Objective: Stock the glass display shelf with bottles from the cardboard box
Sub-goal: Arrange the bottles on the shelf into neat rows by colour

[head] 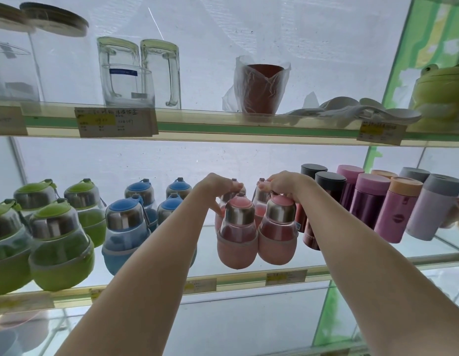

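Two pink bottles stand side by side near the front of the middle glass shelf (249, 274): each is pear-shaped, with a pink sleeve around its round base, a clear body, a steel collar and a pink domed cap. The left pink bottle (237, 233) touches the right pink bottle (277, 229), and more pink bottles (260, 199) stand just behind them, mostly hidden. To the left on the same shelf are blue bottles (125, 227) of the same shape, and further left green bottles (60, 245). To the right stand straight-sided flasks (369, 199) in black, purple, pink and lilac, their caps on. The upper shelf (223, 129) carries clear glass jars (15, 60) with lids, two glass mugs (138, 73), a brown cup (261, 88) wrapped in plastic, white spoons (351, 111) and a green frog figure (439, 91); paper price tags (115, 122) hang on its front edge. Both bare forearms reach up and forward from below. The left hand (218, 187) arches over the left pink bottle, its grip closed with fingers curled on the cap and one finger running down beside the steel collar. The right hand (285, 185) curls over the right pink bottle's cap, grip closed on it
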